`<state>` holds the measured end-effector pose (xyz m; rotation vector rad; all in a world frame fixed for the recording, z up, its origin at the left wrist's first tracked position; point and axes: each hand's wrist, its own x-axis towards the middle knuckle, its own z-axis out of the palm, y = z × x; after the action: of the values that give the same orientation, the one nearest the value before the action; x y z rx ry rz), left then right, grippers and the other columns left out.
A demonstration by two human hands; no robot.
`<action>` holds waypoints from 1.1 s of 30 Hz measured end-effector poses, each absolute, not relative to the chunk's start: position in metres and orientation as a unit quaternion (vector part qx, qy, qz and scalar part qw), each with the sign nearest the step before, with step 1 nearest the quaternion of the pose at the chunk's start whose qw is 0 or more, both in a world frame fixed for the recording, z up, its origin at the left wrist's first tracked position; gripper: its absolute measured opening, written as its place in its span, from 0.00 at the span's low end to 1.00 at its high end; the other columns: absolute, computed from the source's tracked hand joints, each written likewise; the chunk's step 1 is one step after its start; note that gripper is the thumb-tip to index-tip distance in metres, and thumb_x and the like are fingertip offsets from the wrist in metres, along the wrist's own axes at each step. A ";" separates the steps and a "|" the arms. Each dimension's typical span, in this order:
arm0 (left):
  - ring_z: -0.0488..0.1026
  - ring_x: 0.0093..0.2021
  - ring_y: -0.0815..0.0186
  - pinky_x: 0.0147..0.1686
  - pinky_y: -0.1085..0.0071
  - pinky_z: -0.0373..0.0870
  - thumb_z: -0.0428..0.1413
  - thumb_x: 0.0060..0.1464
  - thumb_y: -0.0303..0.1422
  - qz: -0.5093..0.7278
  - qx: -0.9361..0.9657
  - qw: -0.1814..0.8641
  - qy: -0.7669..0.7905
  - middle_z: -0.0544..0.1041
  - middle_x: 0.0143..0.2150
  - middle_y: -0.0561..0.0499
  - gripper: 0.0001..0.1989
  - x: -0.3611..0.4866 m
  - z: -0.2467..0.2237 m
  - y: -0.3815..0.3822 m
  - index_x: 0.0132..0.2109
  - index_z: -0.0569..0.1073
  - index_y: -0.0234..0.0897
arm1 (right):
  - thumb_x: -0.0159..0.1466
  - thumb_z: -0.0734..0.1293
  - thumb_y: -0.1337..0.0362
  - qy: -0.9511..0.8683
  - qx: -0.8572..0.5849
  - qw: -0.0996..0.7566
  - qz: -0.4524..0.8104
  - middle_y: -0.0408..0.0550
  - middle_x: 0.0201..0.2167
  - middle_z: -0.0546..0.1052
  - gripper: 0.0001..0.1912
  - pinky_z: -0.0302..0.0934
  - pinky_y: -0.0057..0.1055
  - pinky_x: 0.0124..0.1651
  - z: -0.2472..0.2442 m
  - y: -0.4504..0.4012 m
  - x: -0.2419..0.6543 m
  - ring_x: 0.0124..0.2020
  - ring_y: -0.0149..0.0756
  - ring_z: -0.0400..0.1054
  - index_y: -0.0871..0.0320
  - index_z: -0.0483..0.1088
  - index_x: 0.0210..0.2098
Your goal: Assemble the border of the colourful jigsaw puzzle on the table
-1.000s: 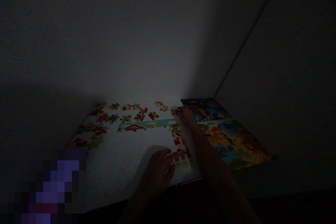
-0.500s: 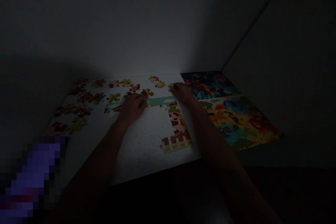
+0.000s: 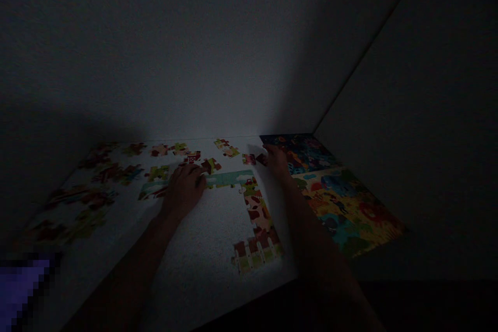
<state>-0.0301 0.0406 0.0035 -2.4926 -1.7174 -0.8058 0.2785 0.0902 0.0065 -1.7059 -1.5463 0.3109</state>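
My left hand [image 3: 185, 187] lies over the top strip of joined puzzle pieces [image 3: 223, 179], fingers bent but apart, with thumb and forefinger on its upper edge. My right hand [image 3: 277, 162] is above the strip's right end. Its fingers pinch a dark reddish puzzle piece [image 3: 261, 159], partly covered by the fingertips. Just left of that lies a pink and green piece [image 3: 248, 159]. From the strip's right end a joined column [image 3: 257, 211] with brown cow patches runs down to a white fence section [image 3: 257, 255].
Loose puzzle pieces [image 3: 105, 171] lie scattered over the left of the white table [image 3: 202, 270]. Two joined pieces [image 3: 225, 148] are near the wall [image 3: 194, 62]. At the right are a dark blue picture [image 3: 299, 150] and a yellow animal picture [image 3: 346, 207]. Light is dim.
The view has tipped up, so the table sits lower. My right hand has shifted slightly right, uncovering the pink and green piece; the dark piece now shows at its fingertips. My left hand stays on the strip.
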 end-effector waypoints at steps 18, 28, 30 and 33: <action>0.72 0.56 0.56 0.60 0.57 0.66 0.45 0.58 0.29 -0.344 -0.723 -0.077 -0.595 0.76 0.54 0.44 0.20 -0.042 0.002 0.050 0.53 0.75 0.36 | 0.63 0.62 0.67 -0.643 -0.689 0.322 0.087 0.52 0.46 0.80 0.16 0.63 0.33 0.53 0.007 0.074 0.257 0.47 0.39 0.73 0.57 0.77 0.47; 0.72 0.55 0.56 0.59 0.56 0.66 0.46 0.52 0.19 -0.315 -0.660 -0.047 -0.680 0.77 0.53 0.45 0.26 -0.056 0.015 0.039 0.55 0.74 0.38 | 0.69 0.61 0.55 -0.709 -0.646 0.279 0.034 0.57 0.48 0.78 0.19 0.57 0.37 0.57 -0.007 0.078 0.246 0.52 0.44 0.68 0.59 0.76 0.50; 0.71 0.56 0.52 0.58 0.53 0.66 0.46 0.54 0.21 -0.281 -0.653 -0.032 -0.703 0.77 0.53 0.43 0.24 -0.057 0.017 0.037 0.55 0.74 0.37 | 0.69 0.61 0.57 -0.716 -0.647 0.260 0.036 0.57 0.48 0.78 0.18 0.57 0.36 0.56 -0.006 0.078 0.247 0.51 0.44 0.68 0.59 0.76 0.49; 0.71 0.56 0.51 0.58 0.51 0.66 0.47 0.55 0.23 -0.269 -0.654 -0.028 -0.706 0.76 0.54 0.42 0.22 -0.057 0.017 0.036 0.54 0.75 0.36 | 0.70 0.60 0.59 -0.726 -0.636 0.258 0.040 0.56 0.47 0.78 0.18 0.57 0.35 0.57 -0.004 0.077 0.247 0.51 0.42 0.69 0.60 0.76 0.49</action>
<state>-0.0569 0.0357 0.0171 -2.0933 -2.2592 -0.8603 0.2466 0.0768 -0.0035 -1.7250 -1.9679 0.1073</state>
